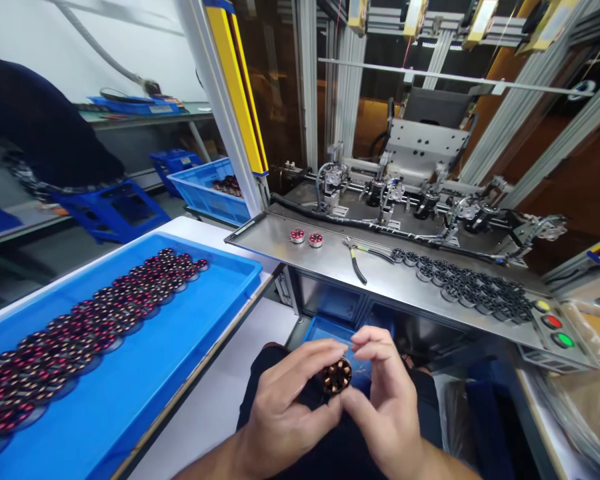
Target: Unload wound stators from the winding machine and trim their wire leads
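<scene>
Above my lap, my left hand (297,393) is closed on a small round motor stator (337,377) with copper windings on its dark core. Its fingers lie along the top edge and the thumb along the bottom. My right hand (387,397) is curved beside the stator's right side, thumb tip at the lower edge, fingers raised and apart from the thumb. Whether that thumb presses on the stator is hard to tell. On the metal ledge in front lie two red-and-copper wound stators (307,238) and a pair of pliers (357,260) with open handles.
A blue tray (215,293) at left bears many red-and-copper stators (105,313). Rows of black stators (470,283) line the ledge (330,260) at right, near red and green buttons (557,330). Behind stands a winding machine (410,193). Another person (45,127) sits far left.
</scene>
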Available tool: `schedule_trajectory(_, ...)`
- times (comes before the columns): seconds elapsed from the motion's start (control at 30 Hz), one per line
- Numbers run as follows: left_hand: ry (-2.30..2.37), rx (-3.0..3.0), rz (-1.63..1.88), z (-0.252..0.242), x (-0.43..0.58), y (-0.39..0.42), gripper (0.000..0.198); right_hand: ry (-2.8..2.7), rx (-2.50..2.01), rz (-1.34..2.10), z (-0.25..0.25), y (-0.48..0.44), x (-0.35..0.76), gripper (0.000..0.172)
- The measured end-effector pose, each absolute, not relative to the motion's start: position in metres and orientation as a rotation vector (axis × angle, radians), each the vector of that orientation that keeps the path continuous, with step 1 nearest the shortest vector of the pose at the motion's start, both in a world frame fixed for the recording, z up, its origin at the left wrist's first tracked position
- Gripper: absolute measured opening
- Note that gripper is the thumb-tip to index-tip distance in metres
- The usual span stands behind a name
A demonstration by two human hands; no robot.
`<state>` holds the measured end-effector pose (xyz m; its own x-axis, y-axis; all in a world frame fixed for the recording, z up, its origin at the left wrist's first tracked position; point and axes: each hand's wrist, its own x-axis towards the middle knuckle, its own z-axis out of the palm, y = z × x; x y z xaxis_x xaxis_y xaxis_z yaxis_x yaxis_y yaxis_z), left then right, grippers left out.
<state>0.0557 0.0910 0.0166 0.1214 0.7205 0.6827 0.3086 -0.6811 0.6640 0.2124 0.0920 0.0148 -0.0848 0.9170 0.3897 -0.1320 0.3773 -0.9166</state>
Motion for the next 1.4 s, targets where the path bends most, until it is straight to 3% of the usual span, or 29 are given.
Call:
schedule_trajectory(0.03, 0.989, 2.044, 1.581, 0.016, 0.055, 0.090, 0.050, -1.351, -0.811, 1.055, 0.017, 0.093, 0.212, 0.011)
schedule_trajectory(0.13, 0.995, 1.956, 1.583, 0.014, 0.055, 0.089, 0.052, -1.176, -0.897, 1.166, 0.017, 0.098, 0.207, 0.023)
schedule_trajectory(0.27, 0.977, 1.704, 1.559, 0.013, 0.054, 0.091, 0.050, -1.068, -0.782, 1.352, 0.006, 0.097, 0.207, 0.022)
schedule_trajectory(0.33, 0.976, 1.626, 1.549, 0.015, 0.053, 0.093, 0.049, -1.099, -0.718, 1.396, 0.003, 0.095, 0.209, 0.034)
schedule_trajectory(0.4, 0.978, 1.591, 1.547, 0.018, 0.053, 0.094, 0.048, -1.141, -0.722, 1.403, 0.002, 0.093, 0.213, 0.030)
schedule_trajectory(0.47, 0.965, 1.579, 1.543, 0.019, 0.053, 0.094, 0.049, -1.165, -0.753, 1.359, 0.004, 0.092, 0.216, 0.016)
schedule_trajectory(0.9, 0.948, 1.810, 1.548, 0.021, 0.054, 0.093, 0.055, -1.305, -0.778, 1.168, 0.023, 0.095, 0.223, 0.018)
schedule_trajectory(1.07, 0.870, 1.631, 1.476, 0.024, 0.055, 0.092, 0.056, -1.531, -0.702, 0.998, 0.034, 0.097, 0.232, 0.006)
schedule_trajectory(1.23, 0.804, 1.527, 1.421, 0.029, 0.058, 0.092, 0.053, -1.675, -0.609, 0.852, 0.041, 0.104, 0.238, 0.022)
schedule_trajectory(1.4, 0.826, 1.553, 1.403, 0.032, 0.060, 0.091, 0.056, -1.693, -0.606, 0.763, 0.040, 0.104, 0.237, 0.019)
